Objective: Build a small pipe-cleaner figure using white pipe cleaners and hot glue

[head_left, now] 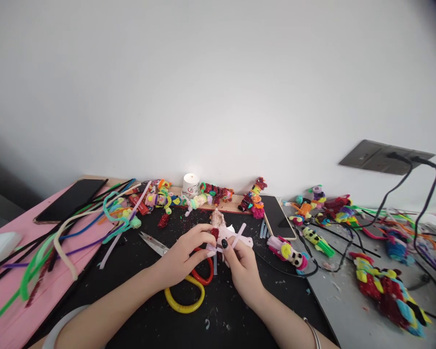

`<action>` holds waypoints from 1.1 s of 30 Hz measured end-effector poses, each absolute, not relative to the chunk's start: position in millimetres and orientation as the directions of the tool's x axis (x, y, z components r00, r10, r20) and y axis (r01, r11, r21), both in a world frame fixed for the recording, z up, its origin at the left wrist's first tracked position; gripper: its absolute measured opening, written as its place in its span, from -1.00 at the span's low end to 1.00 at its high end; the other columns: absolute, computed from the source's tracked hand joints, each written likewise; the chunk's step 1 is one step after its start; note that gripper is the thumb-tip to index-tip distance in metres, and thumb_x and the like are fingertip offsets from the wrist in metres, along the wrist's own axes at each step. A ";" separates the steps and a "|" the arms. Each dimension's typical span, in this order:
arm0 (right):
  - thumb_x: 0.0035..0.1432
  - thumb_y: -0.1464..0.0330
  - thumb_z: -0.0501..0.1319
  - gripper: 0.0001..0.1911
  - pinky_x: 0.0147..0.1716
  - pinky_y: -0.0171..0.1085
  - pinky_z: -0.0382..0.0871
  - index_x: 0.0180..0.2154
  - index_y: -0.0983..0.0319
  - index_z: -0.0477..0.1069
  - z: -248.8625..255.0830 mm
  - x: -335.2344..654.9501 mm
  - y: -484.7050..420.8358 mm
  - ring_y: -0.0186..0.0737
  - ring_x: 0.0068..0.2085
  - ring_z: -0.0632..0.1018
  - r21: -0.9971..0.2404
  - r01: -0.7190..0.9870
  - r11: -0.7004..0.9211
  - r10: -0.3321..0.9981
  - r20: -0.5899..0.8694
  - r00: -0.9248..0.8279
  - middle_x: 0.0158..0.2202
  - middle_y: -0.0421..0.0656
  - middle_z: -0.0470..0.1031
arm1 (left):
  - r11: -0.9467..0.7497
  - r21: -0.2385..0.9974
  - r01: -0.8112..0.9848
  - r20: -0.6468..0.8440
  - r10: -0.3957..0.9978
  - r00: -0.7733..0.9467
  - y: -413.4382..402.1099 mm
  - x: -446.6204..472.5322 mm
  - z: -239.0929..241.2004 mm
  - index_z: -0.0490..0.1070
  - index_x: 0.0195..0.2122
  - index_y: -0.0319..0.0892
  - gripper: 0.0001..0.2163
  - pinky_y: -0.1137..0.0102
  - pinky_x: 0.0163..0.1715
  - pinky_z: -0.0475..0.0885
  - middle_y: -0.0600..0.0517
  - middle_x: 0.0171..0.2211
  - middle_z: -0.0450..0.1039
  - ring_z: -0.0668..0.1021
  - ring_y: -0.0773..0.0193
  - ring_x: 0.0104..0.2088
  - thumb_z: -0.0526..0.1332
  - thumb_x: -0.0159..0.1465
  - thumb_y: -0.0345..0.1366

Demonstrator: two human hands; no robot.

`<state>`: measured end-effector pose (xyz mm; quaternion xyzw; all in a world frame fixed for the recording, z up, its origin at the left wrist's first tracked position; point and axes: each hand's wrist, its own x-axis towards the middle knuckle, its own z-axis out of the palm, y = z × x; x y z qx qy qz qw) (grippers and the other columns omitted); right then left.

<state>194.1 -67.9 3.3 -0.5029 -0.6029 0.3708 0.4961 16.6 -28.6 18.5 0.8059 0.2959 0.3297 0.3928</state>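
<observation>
My left hand [192, 247] is closed in a pinch around a small dark red glittery pipe cleaner piece [214, 232], partly hidden by the fingers. Facing it, my right hand [241, 266] pinches a pale lilac pipe cleaner [241, 231], whose free end sticks up past the thumb. The fingertips of both hands nearly meet. Just behind them lies a pale pink object [245, 241], mostly covered, so its kind is unclear. Scissors [184, 308] with yellow and red handles lie under and beside my left wrist, blades pointing away to the left.
Pipe cleaners [63, 237] spread over the pink surface at left, near a black phone [70, 199]. A paper cup [191, 184] and pipe cleaner figures [254, 198] line the wall. Another phone [278, 216], more figures [385, 291] and black cables [417, 213] are at right.
</observation>
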 end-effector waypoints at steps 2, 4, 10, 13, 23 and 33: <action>0.27 0.22 0.06 -0.66 -0.54 -0.35 0.05 -0.52 0.22 0.24 3.6 195.2 -67.6 -0.36 -0.54 0.17 -0.953 0.220 0.210 0.977 0.215 -0.001 -0.59 -0.31 0.16 | -0.532 0.816 0.224 0.308 0.729 0.611 -29.4 17.3 18.3 0.37 -0.24 -0.10 -0.89 0.31 0.06 0.27 -0.04 0.02 0.33 0.41 0.19 0.04 0.08 0.30 -0.39; 0.27 0.20 0.06 -0.65 -0.56 -0.36 0.03 -0.53 0.22 0.24 3.6 195.9 -67.3 -0.36 -0.54 0.15 -0.959 0.198 0.201 0.979 0.204 -0.005 -0.59 -0.31 0.14 | -0.542 0.811 0.221 0.303 0.712 0.633 -30.2 18.1 18.3 0.39 -0.24 -0.10 -0.87 0.30 0.07 0.27 -0.05 0.04 0.30 0.41 0.20 0.05 0.07 0.30 -0.39; 0.26 0.15 0.06 -0.55 -0.59 -0.35 0.01 -0.62 0.20 0.14 5.9 195.5 -68.7 -0.38 -0.59 0.13 -0.961 0.187 0.203 0.979 0.205 -0.009 -0.65 -0.33 0.09 | -0.548 0.821 0.158 0.300 0.651 0.698 -34.0 20.9 16.9 0.44 -0.23 -0.11 -0.82 0.33 0.13 0.24 -0.06 0.13 0.20 0.39 0.20 0.10 0.05 0.30 -0.41; 0.29 0.18 0.02 -0.56 -0.58 -0.35 0.07 -0.61 0.20 0.15 8.7 198.1 -68.6 -0.36 -0.59 0.17 -0.950 0.219 0.223 0.974 0.227 -0.010 -0.65 -0.32 0.13 | -0.487 0.864 0.126 0.297 0.696 0.654 -33.2 21.0 14.7 0.44 -0.25 -0.11 -0.86 0.27 0.12 0.24 -0.08 0.09 0.26 0.39 0.15 0.09 0.08 0.30 -0.35; -0.03 0.42 0.15 -0.52 -0.05 -0.01 0.13 0.00 0.23 0.29 11.1 211.5 -54.1 0.08 0.01 0.35 -0.374 0.914 0.159 0.927 0.376 -0.008 0.03 0.02 0.35 | 0.228 0.837 -0.497 0.038 0.883 0.468 -17.6 19.7 10.0 0.23 -0.21 -0.04 -0.89 0.14 0.17 0.16 0.10 -0.24 0.47 0.50 0.19 0.02 0.18 0.29 -0.25; -0.01 0.38 0.18 -0.61 -0.15 -0.07 0.19 -0.07 0.23 0.39 1.7 217.6 -46.4 0.03 -0.12 0.43 -0.382 0.920 0.089 0.955 0.296 0.030 -0.17 -0.05 0.50 | 0.371 0.702 -0.608 -0.021 0.864 0.503 -9.8 13.7 12.6 0.16 -0.13 0.02 -0.78 0.17 0.18 0.13 0.06 -0.14 0.50 0.49 0.18 0.06 0.19 0.27 -0.33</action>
